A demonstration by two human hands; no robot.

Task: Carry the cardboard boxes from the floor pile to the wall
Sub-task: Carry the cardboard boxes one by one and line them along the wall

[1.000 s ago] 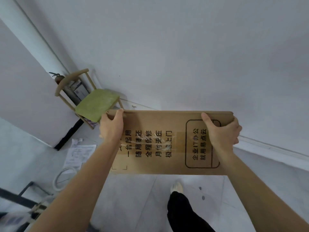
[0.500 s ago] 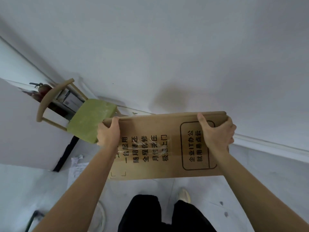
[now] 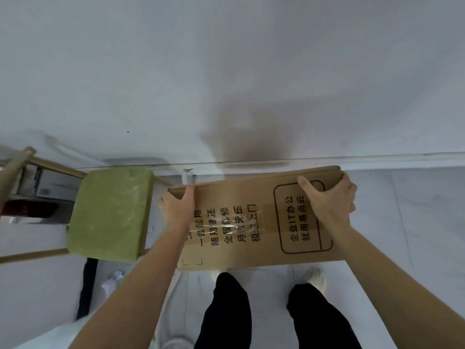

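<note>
You hold one flattened cardboard box [image 3: 254, 222] in both hands, out in front of you, over your feet. Printed face up toward the camera, black Chinese characters and a rounded frame on it. A strip of clear tape [image 3: 239, 224] crosses the middle of the print.

Left hand [image 3: 177, 206]: grips the box's left end at the far edge. Thumb [image 3: 188, 191] lies on the printed face at that edge. The other fingers go behind the board and are hidden, so you cannot tell how they lie.

Right hand [image 3: 329, 199]: grips the right end at the far edge. Thumb [image 3: 305, 186] is pressed on the printed face inside the frame; fingers [image 3: 349, 188] are curled together over the far right corner.

Box position: far edge close to the foot of the white wall [image 3: 226, 71], just under the line of the skirting [image 3: 377, 159]. Whether the edge touches the wall cannot be told. The box tilts slightly, right end farther up the picture than the left. A dark shadow [image 3: 249, 137] falls on the wall above it.

Surroundings: a wooden chair [image 3: 110, 212] with a green seat pad stands just left of the box, close to your left hand. Pale floor [image 3: 407, 222] to the right. Your legs in black trousers [image 3: 229, 311] show below the box, light shoes [image 3: 315, 275] at its near edge.
</note>
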